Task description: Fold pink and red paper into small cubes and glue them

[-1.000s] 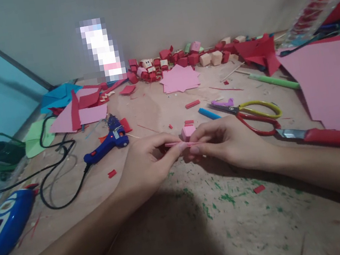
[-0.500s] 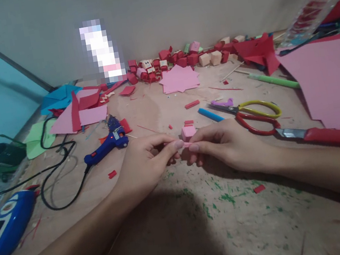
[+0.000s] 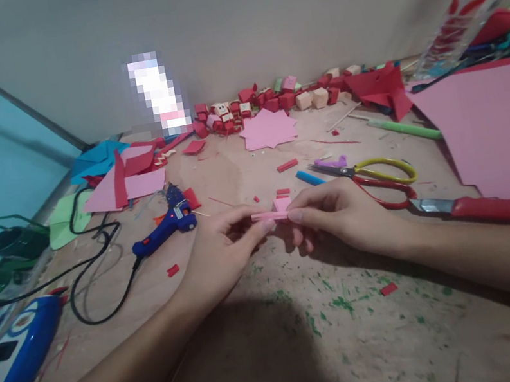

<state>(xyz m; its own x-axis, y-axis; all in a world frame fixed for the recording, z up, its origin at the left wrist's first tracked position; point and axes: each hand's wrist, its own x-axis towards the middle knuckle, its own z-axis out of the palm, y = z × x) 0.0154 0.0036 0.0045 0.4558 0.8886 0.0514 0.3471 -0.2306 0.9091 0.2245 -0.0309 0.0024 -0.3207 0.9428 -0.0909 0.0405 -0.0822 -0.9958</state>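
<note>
Between the fingertips of both hands is a narrow folded strip of pink paper [image 3: 269,216], held level over the table. My left hand [image 3: 231,240] pinches its left part between thumb and fingers. At the strip's right end, my right hand [image 3: 330,214] grips it the same way. Just behind the strip stands a small pink paper cube [image 3: 282,203], partly hidden by the strip and fingers. Small red paper pieces [image 3: 283,192] lie behind the cube. To the right of my right hand are scissors [image 3: 374,174] with one yellow and one red handle.
A blue glue gun [image 3: 167,225] with a black cord lies left. A red-handled cutting tool [image 3: 493,210] and a large pink sheet [image 3: 494,131] are at right. Pink squares [image 3: 269,130] and several small paper cubes [image 3: 313,100] line the back. A blue-and-white tool [image 3: 22,347] sits front left.
The strip now shows more of its length, reaching across the left fingertips. My hands stay close together, and the camera view has tilted slightly.
</note>
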